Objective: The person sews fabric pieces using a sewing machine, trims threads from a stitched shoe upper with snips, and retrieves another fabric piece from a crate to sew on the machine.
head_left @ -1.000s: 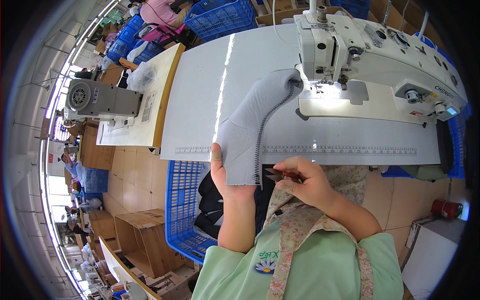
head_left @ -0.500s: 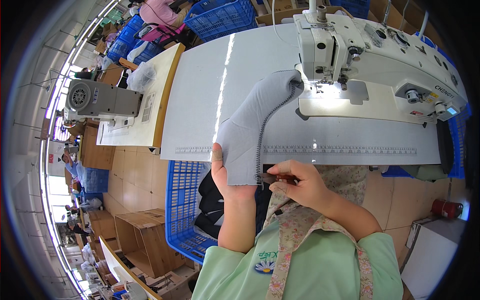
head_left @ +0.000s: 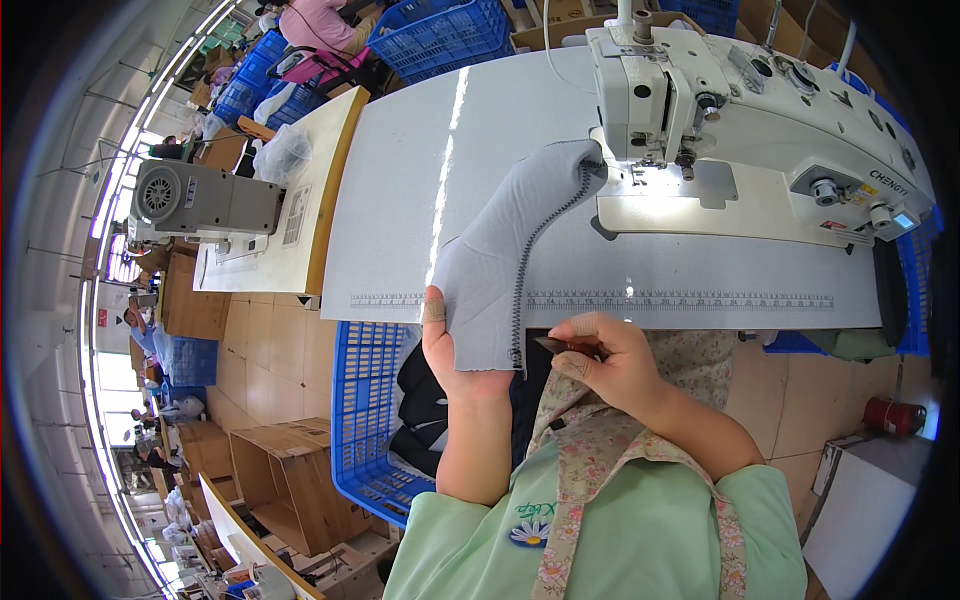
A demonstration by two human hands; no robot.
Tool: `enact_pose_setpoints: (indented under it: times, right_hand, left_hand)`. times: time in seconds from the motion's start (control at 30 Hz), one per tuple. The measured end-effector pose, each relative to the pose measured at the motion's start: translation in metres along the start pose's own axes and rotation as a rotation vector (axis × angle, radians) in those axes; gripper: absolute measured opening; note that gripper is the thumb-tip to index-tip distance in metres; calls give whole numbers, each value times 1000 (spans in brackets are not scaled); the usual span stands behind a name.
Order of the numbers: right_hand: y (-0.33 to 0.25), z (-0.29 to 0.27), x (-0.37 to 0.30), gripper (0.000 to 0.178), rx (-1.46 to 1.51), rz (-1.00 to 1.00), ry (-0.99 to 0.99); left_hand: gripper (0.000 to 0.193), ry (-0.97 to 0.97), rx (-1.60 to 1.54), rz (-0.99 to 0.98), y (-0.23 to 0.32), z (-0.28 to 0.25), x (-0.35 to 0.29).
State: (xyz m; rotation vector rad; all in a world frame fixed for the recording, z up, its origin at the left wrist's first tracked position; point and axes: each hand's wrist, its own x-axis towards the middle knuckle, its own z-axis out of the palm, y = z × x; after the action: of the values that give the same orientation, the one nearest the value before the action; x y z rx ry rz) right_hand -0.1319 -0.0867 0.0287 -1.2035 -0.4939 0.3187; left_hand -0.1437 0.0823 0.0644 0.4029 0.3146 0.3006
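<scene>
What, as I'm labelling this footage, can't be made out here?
All in the head view:
Left hand: fingers, except the thumb, hidden by the grey, sock-shaped fabric with dark zigzag stitching.
Small red-handled tool with dark blades: handle partly covered by the right hand.
Blue lattice plastic basket: far end hidden under the smooth grey tabletop.
Distant person in light blue: too small to tell what their hands do.

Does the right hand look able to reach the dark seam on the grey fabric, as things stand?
Probably yes: the right hand holds a small bladed tool pointing toward the dark seam, and nothing visible blocks the gap between.
</scene>
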Motion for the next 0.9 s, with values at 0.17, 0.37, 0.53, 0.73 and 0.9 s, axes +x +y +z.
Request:
enact_pose_setpoints:
  times: [0.17,0.37,0.53,0.73,0.9]
  right_hand:
    - [0,0,-1,33,23,6,-33]
    - [0,0,0,35,-52,-13,-53]
    - [-9,-29,-3,34,-112,87,-202]
    - [-42,-41,-10,26,-1263,40,-467]
    - [-72,-27,6,29,-740,51,-340]
  left_hand:
    - [50,0,-6,-10,0,1,0]
    - [50,-64,-37,-40,2,-1,0]
    - [49,7,61,62,15,8,-1]
    - [52,-41,55,156,25,11,-3]
    - [50,-50,57,78,20,9,-1]
